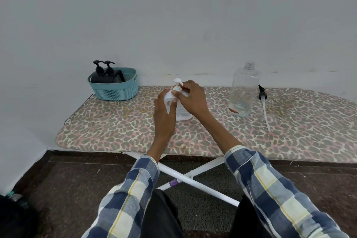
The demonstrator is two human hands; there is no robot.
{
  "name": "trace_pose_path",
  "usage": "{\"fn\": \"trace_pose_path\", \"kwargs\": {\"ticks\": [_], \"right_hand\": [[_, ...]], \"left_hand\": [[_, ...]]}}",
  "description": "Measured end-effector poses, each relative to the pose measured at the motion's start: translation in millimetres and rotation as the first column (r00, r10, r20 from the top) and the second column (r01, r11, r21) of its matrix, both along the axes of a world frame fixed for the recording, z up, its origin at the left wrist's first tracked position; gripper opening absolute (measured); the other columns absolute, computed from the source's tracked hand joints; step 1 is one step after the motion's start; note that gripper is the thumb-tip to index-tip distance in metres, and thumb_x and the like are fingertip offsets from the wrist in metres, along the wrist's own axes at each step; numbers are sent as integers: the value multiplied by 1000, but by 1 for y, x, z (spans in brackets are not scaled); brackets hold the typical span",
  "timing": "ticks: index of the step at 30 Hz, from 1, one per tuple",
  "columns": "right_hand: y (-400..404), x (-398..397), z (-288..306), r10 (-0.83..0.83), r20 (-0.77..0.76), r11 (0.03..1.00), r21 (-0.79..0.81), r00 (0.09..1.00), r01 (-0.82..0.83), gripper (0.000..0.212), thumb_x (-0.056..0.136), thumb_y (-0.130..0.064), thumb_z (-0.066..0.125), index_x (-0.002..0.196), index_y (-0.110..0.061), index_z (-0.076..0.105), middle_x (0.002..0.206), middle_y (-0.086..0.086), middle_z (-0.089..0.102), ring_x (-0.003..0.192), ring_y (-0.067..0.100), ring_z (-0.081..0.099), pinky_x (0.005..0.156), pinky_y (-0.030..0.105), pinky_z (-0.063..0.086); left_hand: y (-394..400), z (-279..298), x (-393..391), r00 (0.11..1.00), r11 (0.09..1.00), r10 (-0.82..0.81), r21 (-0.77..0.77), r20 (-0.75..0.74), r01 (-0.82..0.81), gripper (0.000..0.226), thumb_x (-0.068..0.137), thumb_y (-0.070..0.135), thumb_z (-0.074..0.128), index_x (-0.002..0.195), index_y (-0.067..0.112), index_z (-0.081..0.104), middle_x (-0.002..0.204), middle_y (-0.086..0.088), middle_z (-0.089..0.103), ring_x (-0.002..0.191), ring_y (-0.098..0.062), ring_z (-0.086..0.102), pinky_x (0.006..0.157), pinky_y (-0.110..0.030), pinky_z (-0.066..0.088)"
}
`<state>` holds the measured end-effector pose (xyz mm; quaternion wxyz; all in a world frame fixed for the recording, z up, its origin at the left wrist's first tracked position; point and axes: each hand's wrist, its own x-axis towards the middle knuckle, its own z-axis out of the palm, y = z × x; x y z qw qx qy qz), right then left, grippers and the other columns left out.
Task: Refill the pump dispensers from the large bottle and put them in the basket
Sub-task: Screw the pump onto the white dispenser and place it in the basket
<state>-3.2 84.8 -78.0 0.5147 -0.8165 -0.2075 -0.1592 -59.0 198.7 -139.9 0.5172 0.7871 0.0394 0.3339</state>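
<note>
Head view: a clear pump dispenser (180, 109) stood upright on the leopard-print ironing board (119, 127), near its middle. The left hand (164, 114) had its grip curled round the dispenser body. The right hand (190, 96) pinched the white pump head (177, 84) at the collar, fingers closed on it. The large clear bottle (243, 91) stood uncapped to the right, well apart, almost empty. Its black pump with dip tube (264, 106) lay flat just beside it on the board. The teal basket (114, 86) sat at the far left corner, holding two black pump dispensers (102, 74) upright. Both forearms wore plaid sleeves (270, 185).
</note>
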Motion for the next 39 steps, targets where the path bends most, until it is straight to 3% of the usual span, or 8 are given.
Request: {"fn": "trace_pose_path", "kwargs": {"ticks": [4, 10, 15, 18, 23, 28, 33, 39], "right_hand": [[2, -3, 4, -32, -19, 999, 19, 999, 32, 26, 88, -31, 84, 104, -12, 76, 100, -1, 67, 96, 19, 68, 83, 30, 51], [1, -9, 6, -27, 10, 1000, -7, 1000, 27, 19, 90, -33, 82, 96, -22, 69, 98, -3, 65, 94, 18, 66, 83, 32, 52], [-18, -13, 3, 176, -64, 977, 133, 982, -166, 9, 100, -35, 72, 106, -29, 74, 108, -4, 72, 103, 12, 68, 91, 29, 52], [-29, -13, 4, 268, -169, 948, 222, 948, -229, 26, 108, -37, 57, 107, -20, 76, 110, 1, 72, 101, 13, 66, 89, 29, 47], [-28, -13, 3, 311, -208, 908, 354, 927, -226, 40, 108, -40, 49, 107, -10, 77, 114, 16, 71, 114, 34, 66, 105, 50, 49], [-23, -14, 3, 252, -207, 932, 313, 945, -180, 42, 109, -45, 54, 108, -11, 77, 110, 6, 74, 108, 26, 68, 89, 34, 48], [-24, -17, 6, 255, -188, 942, 271, 949, -199, 29, 109, -43, 56, 103, -26, 78, 110, -5, 72, 97, 2, 66, 81, 14, 45], [-20, -15, 0, 239, -74, 953, 210, 968, -219, 24, 108, -37, 60, 117, -25, 79, 113, -7, 72, 103, 0, 67, 89, 15, 47]], "left_hand": [[0, -2, 4, 1000, 1000, 11, -7, -16, -11, 59, 104, 62, 43, 155, 35, 45, 146, 14, 50, 133, -3, 49, 113, -34, 41], [1, -3, 4, 1000, 1000, 23, 3, -8, -23, 60, 103, 62, 42, 156, 33, 46, 149, 9, 51, 137, -9, 50, 116, -39, 41], [0, -3, 3, 1000, 999, 31, 24, 4, -31, 55, 104, 59, 44, 153, 35, 45, 146, 7, 51, 134, -14, 52, 113, -45, 45], [0, -4, 4, 1000, 999, 28, 22, 8, -28, 55, 103, 57, 45, 153, 34, 45, 147, 6, 52, 134, -15, 52, 115, -48, 45], [0, -3, 3, 999, 999, 39, 22, 13, -39, 56, 102, 57, 45, 152, 32, 46, 144, 6, 52, 132, -15, 52, 114, -48, 45], [1, -5, 4, 999, 999, 35, 23, 11, -36, 54, 104, 59, 45, 153, 36, 45, 147, 6, 52, 135, -16, 52, 115, -49, 45], [1, -6, 6, 999, 999, 35, 19, 10, -35, 55, 103, 58, 45, 153, 34, 45, 148, 6, 52, 135, -15, 52, 115, -49, 46], [1, -4, 4, 1000, 999, 21, 31, 18, -21, 53, 104, 55, 46, 153, 34, 45, 148, 8, 51, 135, -13, 52, 114, -47, 46]]}}
